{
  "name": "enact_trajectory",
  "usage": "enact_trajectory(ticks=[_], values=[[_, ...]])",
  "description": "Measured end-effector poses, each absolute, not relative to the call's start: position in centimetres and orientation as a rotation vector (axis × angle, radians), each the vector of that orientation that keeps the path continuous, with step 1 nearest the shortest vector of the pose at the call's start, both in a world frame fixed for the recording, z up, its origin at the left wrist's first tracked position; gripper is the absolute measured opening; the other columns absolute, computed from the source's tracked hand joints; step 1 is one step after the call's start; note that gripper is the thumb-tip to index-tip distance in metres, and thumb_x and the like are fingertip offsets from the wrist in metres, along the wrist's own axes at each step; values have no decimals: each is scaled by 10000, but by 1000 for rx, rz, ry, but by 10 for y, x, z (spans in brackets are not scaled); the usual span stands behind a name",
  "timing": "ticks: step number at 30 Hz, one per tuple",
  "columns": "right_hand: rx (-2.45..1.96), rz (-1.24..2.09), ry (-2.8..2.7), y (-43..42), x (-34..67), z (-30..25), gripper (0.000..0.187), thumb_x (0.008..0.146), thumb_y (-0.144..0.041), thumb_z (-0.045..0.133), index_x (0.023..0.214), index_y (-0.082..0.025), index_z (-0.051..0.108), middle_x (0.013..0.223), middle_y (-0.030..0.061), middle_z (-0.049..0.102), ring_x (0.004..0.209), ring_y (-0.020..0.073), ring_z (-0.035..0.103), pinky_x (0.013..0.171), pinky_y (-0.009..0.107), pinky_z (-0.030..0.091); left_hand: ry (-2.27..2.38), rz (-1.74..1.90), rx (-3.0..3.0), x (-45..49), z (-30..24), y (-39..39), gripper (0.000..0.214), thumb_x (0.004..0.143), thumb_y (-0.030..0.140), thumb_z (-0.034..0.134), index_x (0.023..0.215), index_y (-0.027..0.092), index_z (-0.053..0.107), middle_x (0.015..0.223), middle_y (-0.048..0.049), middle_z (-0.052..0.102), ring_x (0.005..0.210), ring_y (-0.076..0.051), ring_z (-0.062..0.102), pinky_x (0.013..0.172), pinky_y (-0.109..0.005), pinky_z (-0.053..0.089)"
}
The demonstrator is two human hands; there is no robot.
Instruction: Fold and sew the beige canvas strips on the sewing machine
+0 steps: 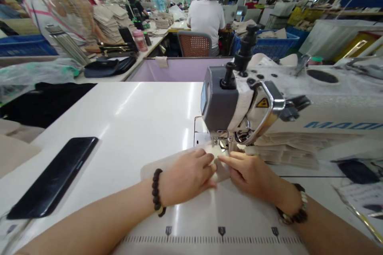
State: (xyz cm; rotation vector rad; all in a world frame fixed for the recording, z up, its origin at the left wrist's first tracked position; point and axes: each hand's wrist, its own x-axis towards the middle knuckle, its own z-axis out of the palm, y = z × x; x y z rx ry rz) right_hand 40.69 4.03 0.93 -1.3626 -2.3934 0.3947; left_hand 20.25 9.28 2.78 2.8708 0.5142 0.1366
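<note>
Fingers of both my hands lie extended and released on the work, neither clenched nor visibly pinching.

Work area, largest first: a sewing floor fills the upper part of the frame, with a seated co-worker in a white shirt at upper center, back toward me, and a blue plastic crate to the right of that person. Before me is a white tabletop carrying an industrial sewing machine head at center right. A stack of cut beige pieces lies right of my hands, and a black smartphone lies at lower left. A printed ruler scale runs along the bottom of the frame.

Workpiece: a pale beige piece, material not distinguishable, lies flat on the tabletop at lower center. Its long axis runs left to right, rising slightly toward the presser foot. My right hand is nearer that foot; my left hand covers the middle of the piece. My left fingers lie close together, pressing flat. My right index finger is extended on the piece, its tip just beside my left fingers.
</note>
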Motion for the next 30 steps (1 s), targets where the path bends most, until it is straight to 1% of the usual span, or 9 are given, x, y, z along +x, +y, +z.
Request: enact_trajectory(ticks=[3, 6, 9, 13, 18, 21, 24, 27, 30], values=[[-1295, 415, -2465, 41, 410, 13, 322, 774, -81, 402, 999, -164, 617, 731, 17, 585, 640, 123, 536, 570, 227, 358, 411, 139, 2852, 203, 28, 86, 153, 891, 229, 491, 924, 108, 579, 971, -103, 590, 918, -204, 540, 837, -339, 471], [-1243, 427, -2553, 40, 414, 18, 263, 775, -89, 411, 885, -176, 634, 712, 12, 568, 619, 123, 512, 554, 242, 325, 349, 100, 2842, 202, 30, 87, 144, 906, 159, 439, 944, 110, 569, 921, -83, 594, 920, -191, 541, 836, -321, 472], [-1206, 433, -2630, 39, 415, 21, 256, 779, -90, 413, 861, -196, 632, 694, -2, 556, 601, 121, 490, 550, 255, 301, 335, 39, 2862, 200, 33, 89, 154, 916, 155, 417, 934, 123, 566, 881, -65, 585, 866, -182, 533, 810, -314, 478], [-1234, 393, -2699, 39, 414, 22, 210, 783, -104, 432, 816, -187, 621, 701, 0, 562, 597, 121, 483, 553, 265, 293, 341, 79, 2902, 199, 31, 89, 162, 920, 165, 411, 874, 137, 564, 861, -59, 569, 828, -177, 519, 785, -304, 479], [-1247, 323, -2699, 39, 412, 18, 258, 806, -114, 421, 955, -183, 620, 729, 8, 577, 633, 133, 506, 568, 273, 309, 348, 110, 2920, 201, 27, 90, 178, 921, 149, 388, 892, 127, 562, 875, -71, 561, 861, -184, 521, 808, -305, 479], [-1287, 270, -2680, 40, 411, 15, 268, 802, -115, 425, 976, -184, 616, 733, 8, 580, 635, 136, 516, 560, 274, 307, 376, 89, 2911, 201, 26, 95, 181, 917, 144, 390, 932, 117, 568, 915, -85, 564, 920, -189, 525, 863, -304, 463], [-1350, 245, -2648, 40, 409, 12, 265, 807, -116, 416, 974, -171, 614, 730, 13, 581, 636, 142, 536, 552, 272, 318, 405, 97, 2912, 201, 23, 101, 189, 906, 131, 403, 1002, 106, 564, 1000, -105, 569, 1020, -199, 517, 942, -316, 429], [-1397, 171, -2617, 42, 406, 9, 322, 810, -116, 412, 1077, -143, 590, 755, 24, 597, 640, 153, 557, 546, 276, 337, 417, 112, 2914, 200, 20, 108, 231, 887, 114, 420, 1075, 73, 549, 1113, -144, 557, 1125, -221, 489, 1013, -342, 381], [-1469, 70, -2579, 42, 402, 6, 407, 789, -101, 430, 1179, -124, 544, 800, 31, 620, 667, 164, 582, 536, 276, 353, 478, 122, 2901, 201, 19, 115, 253, 891, 106, 407, 1096, 60, 548, 1203, -167, 530, 1190, -233, 459, 1047, -364, 348]])
